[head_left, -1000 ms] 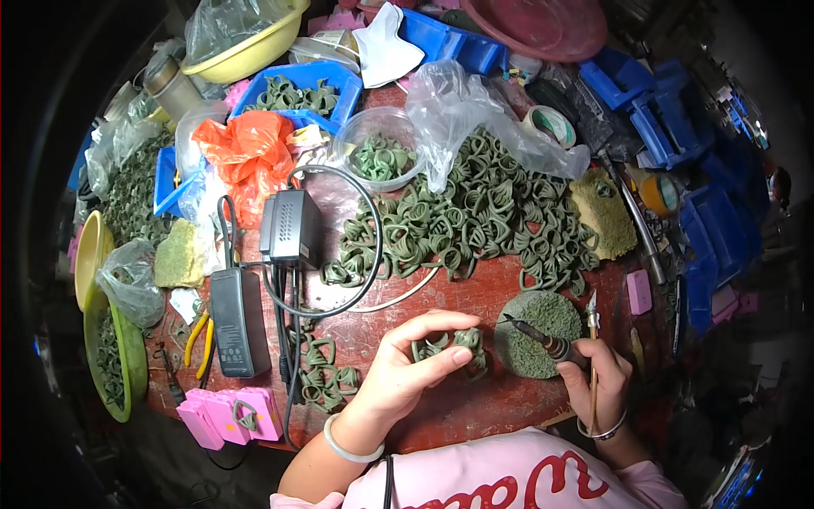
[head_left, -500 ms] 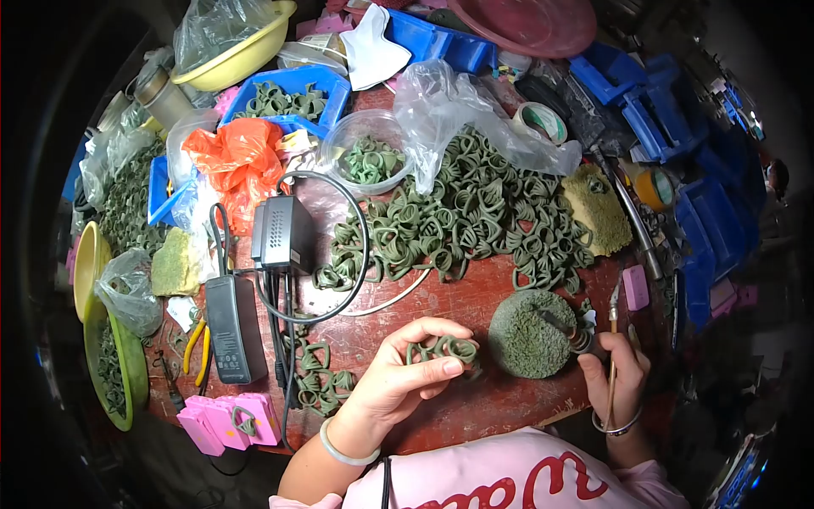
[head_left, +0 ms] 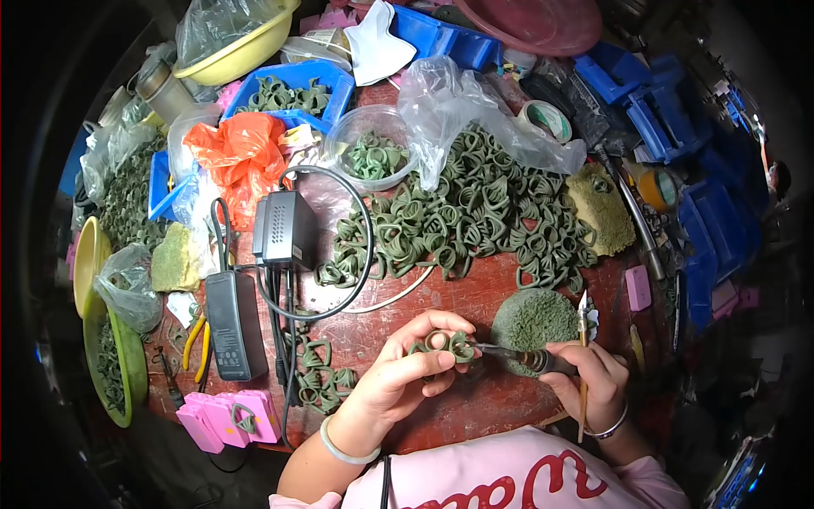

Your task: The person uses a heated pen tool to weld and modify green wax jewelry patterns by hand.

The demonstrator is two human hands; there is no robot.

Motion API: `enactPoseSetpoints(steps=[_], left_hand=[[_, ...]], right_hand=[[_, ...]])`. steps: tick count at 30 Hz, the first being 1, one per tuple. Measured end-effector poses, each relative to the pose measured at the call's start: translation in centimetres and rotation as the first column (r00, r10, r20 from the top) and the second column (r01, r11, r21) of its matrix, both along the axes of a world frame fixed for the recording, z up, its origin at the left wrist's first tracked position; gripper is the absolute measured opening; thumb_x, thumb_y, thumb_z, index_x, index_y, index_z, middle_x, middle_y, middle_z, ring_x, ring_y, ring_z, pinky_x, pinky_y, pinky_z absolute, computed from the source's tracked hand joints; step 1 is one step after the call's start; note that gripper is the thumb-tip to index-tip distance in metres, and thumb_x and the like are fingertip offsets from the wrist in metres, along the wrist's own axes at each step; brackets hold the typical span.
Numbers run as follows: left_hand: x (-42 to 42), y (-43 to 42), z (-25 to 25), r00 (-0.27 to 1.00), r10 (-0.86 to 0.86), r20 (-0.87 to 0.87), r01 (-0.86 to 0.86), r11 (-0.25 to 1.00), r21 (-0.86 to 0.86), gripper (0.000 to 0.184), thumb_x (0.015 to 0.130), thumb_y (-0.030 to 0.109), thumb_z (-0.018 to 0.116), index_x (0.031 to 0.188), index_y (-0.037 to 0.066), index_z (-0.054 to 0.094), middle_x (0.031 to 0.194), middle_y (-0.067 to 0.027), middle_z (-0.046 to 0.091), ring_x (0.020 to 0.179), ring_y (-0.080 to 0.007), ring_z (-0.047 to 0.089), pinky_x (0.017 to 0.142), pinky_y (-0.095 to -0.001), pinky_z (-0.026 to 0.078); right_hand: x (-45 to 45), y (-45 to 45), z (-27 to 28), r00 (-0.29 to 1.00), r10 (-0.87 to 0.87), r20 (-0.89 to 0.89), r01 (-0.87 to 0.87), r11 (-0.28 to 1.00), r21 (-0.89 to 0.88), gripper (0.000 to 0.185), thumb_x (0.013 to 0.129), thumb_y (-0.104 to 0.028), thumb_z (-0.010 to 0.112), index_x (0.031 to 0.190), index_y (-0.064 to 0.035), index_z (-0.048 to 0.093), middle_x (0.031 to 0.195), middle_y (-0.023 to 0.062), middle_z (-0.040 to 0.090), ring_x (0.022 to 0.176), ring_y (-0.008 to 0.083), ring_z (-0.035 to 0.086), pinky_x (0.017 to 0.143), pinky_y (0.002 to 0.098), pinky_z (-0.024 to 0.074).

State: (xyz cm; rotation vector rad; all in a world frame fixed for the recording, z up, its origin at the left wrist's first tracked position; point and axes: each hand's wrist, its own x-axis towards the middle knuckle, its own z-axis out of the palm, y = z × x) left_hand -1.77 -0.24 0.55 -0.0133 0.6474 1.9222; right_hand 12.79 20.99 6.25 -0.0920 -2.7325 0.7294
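My left hand [head_left: 405, 369] pinches a small cluster of dark green rings [head_left: 449, 344] between thumb and fingers. In my right hand [head_left: 596, 386] is a dark-handled tool that looks like a soldering iron [head_left: 555, 363], its thin tip at the rings. A slim brown-handled knife [head_left: 583, 373] with a pointed metal blade also stands between the fingers of that hand, blade up. Just behind the iron lies a round, rough green pad [head_left: 534, 318], partly covered by it. Whether the tip touches the rings is too small to tell.
A large heap of green rings [head_left: 458, 212] lies beyond my hands, with a smaller pile [head_left: 322, 382] to the left. Black power adapters [head_left: 233, 327] with looping cables, yellow-handled pliers [head_left: 203, 352], pink blocks [head_left: 229, 417] and blue bins [head_left: 339, 93] crowd around.
My right hand has moved left, bringing the iron from beside the round pad to the rings. The knife has shifted left with it. My left hand stays nearly in place.
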Motion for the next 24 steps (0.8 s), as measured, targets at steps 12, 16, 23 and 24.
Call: enactPoseSetpoints(steps=[12, 16, 23, 24], left_hand=[[0.05, -0.11, -0.15, 1.000, -0.014, 0.006, 0.013, 0.999, 0.038, 0.039, 0.083, 0.006, 0.064, 0.119, -0.003, 0.053, 0.098, -0.0119, 0.059, 0.081, -0.0134, 0.055, 0.049, -0.0185, 0.037], [0.07, -0.12, -0.16, 1.000, -0.011, 0.013, 0.011, 0.999, 0.046, 0.039, 0.083, 0.005, 0.064, 0.120, -0.004, 0.052, 0.098, -0.0111, 0.058, 0.082, -0.0141, 0.056, 0.049, -0.0185, 0.037], [0.03, -0.19, -0.12, 0.999, -0.017, 0.034, 0.016, 0.999, 0.044, 0.041, 0.083, 0.004, 0.065, 0.121, -0.004, 0.052, 0.097, -0.0105, 0.060, 0.083, -0.0148, 0.057, 0.049, -0.0184, 0.038], [0.02, -0.20, -0.06, 0.999, -0.017, 0.035, 0.016, 0.999, 0.044, 0.041, 0.083, 0.004, 0.065, 0.121, -0.004, 0.052, 0.097, -0.0105, 0.060, 0.083, -0.0148, 0.057, 0.049, -0.0184, 0.038]], right_hand=[[-0.31, -0.23, 0.38, 0.999, 0.017, 0.030, -0.018, 0.999, 0.029, 0.034, 0.082, -0.027, 0.079, 0.096, 0.0017, 0.065, 0.082, 0.0141, 0.068, 0.066, 0.0267, 0.068, 0.057, 0.0329, 0.0537], [-0.36, -0.12, 0.26, 0.999, 0.033, 0.015, -0.033, 0.999, 0.038, 0.035, 0.081, -0.026, 0.079, 0.096, 0.0022, 0.065, 0.083, 0.0146, 0.068, 0.066, 0.0271, 0.068, 0.057, 0.0331, 0.0537], [-0.32, -0.24, 0.52, 0.999, 0.014, 0.039, -0.015, 1.000, 0.025, 0.035, 0.081, -0.025, 0.079, 0.097, 0.0022, 0.065, 0.083, 0.0146, 0.068, 0.066, 0.0275, 0.068, 0.057, 0.0335, 0.0538], [-0.32, -0.20, 0.59, 0.999, 0.017, 0.049, -0.019, 0.999, 0.031, 0.035, 0.078, -0.023, 0.081, 0.096, 0.0022, 0.065, 0.084, 0.0145, 0.068, 0.068, 0.0270, 0.069, 0.058, 0.0332, 0.0552]])
